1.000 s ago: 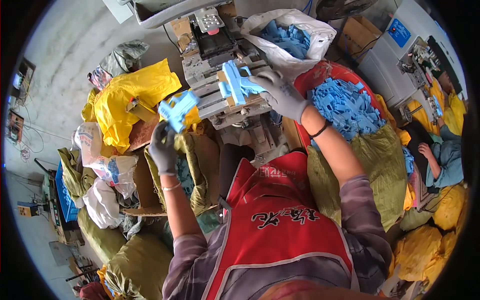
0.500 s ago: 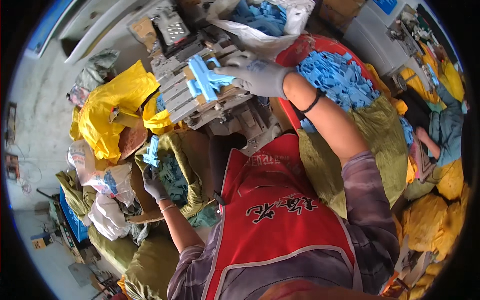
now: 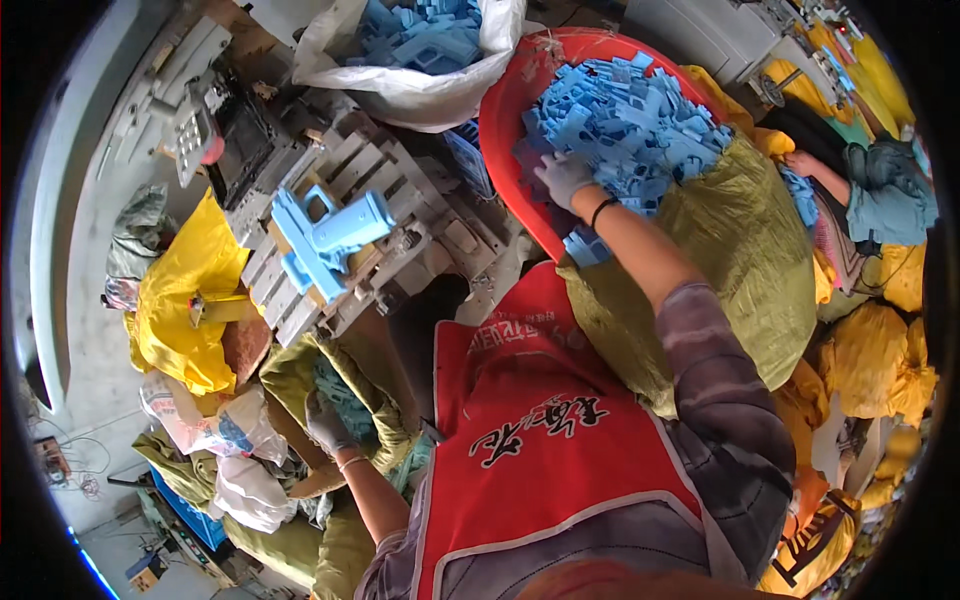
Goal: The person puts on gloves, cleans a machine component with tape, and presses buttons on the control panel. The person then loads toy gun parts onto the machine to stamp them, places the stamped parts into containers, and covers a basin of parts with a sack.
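Note:
A light-blue plastic toy pistol [image 3: 318, 240] lies on the slatted grey metal bed of a machine [image 3: 385, 165], with neither hand on it. My right hand [image 3: 565, 180], in a grey glove, is over the inner left side of a red tub [image 3: 500, 110]. Its fingers are apart at the edge of a heap of light-blue toy pistol parts [image 3: 640, 125], with nothing visible in them. At the lower left, my gloved left hand [image 3: 328, 425] is at the mouth of an olive sack [image 3: 395, 440] holding blue-green parts [image 3: 345, 390]. Its fingers are stretched out and look empty.
A white sack [image 3: 400, 95] of blue parts stands behind the machine. Yellow bags [image 3: 190, 300] and white plastic bags [image 3: 250, 490] crowd the left. An olive woven sheet [image 3: 740, 270] drapes over the tub's near side. Another person's arm [image 3: 825, 175] shows at the far right.
My right hand has left the toy pistol on the machine and moved right to the tub. The blue piece my left hand held is out of it. The view has shifted.

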Demonstrator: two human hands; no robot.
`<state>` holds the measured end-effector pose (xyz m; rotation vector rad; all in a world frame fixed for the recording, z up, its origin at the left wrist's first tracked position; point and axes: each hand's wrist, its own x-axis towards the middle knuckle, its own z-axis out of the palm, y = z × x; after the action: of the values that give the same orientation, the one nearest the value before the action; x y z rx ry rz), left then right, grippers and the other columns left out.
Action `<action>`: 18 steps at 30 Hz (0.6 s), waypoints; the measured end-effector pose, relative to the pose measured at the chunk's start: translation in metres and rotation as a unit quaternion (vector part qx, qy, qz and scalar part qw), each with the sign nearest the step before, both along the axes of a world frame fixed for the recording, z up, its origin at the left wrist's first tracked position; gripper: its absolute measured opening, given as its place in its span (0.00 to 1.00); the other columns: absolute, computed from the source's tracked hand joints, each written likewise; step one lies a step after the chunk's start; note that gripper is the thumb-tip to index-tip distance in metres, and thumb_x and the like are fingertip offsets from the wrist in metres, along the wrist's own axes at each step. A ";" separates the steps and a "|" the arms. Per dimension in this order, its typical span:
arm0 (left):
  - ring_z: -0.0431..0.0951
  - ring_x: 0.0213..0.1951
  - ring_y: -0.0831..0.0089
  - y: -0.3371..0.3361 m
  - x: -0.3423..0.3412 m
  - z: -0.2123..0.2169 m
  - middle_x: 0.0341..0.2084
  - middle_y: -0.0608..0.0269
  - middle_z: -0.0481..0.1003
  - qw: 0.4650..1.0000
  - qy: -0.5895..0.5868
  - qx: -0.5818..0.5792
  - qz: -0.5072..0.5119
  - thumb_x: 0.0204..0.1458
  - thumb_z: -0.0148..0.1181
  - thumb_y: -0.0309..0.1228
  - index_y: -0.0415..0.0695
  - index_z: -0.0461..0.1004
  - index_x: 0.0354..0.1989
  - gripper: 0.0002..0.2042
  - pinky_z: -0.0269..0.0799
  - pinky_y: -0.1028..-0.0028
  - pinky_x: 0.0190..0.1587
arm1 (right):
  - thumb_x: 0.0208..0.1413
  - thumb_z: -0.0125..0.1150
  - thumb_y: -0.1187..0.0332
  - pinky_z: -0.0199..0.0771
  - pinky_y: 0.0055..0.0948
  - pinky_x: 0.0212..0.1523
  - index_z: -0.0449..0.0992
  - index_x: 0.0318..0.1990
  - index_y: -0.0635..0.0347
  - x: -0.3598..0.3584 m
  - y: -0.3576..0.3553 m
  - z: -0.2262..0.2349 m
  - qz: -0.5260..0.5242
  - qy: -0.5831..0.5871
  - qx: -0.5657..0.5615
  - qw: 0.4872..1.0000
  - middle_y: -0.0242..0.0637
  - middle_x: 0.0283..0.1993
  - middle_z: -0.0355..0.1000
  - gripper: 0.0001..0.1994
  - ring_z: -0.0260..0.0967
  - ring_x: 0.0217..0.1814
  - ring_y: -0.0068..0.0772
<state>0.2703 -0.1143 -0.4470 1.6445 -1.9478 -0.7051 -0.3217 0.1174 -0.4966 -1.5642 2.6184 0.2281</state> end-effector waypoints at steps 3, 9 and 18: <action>0.77 0.37 0.69 0.015 -0.045 0.026 0.37 0.56 0.79 0.999 0.018 -0.019 -0.047 0.54 0.55 0.28 0.35 0.75 0.43 0.11 0.72 0.72 0.43 | 0.53 0.46 0.67 0.66 0.44 0.50 0.72 0.49 0.50 0.000 -0.017 -0.052 -0.066 0.089 -0.016 0.994 0.40 0.52 0.68 0.15 0.63 0.56 0.44; 0.78 0.41 0.62 0.026 -0.099 0.053 0.38 0.53 0.78 0.982 -0.045 -0.078 -0.164 0.53 0.56 0.28 0.38 0.76 0.41 0.10 0.71 0.68 0.45 | 0.54 0.44 0.71 0.68 0.43 0.43 0.72 0.46 0.49 -0.027 0.007 -0.093 -0.121 0.100 0.016 0.988 0.38 0.45 0.69 0.13 0.69 0.47 0.41; 0.76 0.46 0.60 0.089 -0.185 0.075 0.42 0.52 0.76 0.919 0.084 -0.042 -0.384 0.50 0.58 0.26 0.40 0.74 0.46 0.14 0.70 0.67 0.49 | 0.51 0.59 0.63 0.72 0.36 0.40 0.64 0.55 0.62 0.003 0.064 0.107 -0.198 -0.378 -0.312 0.848 0.45 0.40 0.74 0.24 0.73 0.39 0.38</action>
<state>0.0856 -0.0248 -0.3718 0.6876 -2.4374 -0.9782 -0.3185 0.1811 -0.3892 -0.8465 2.3158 -1.1255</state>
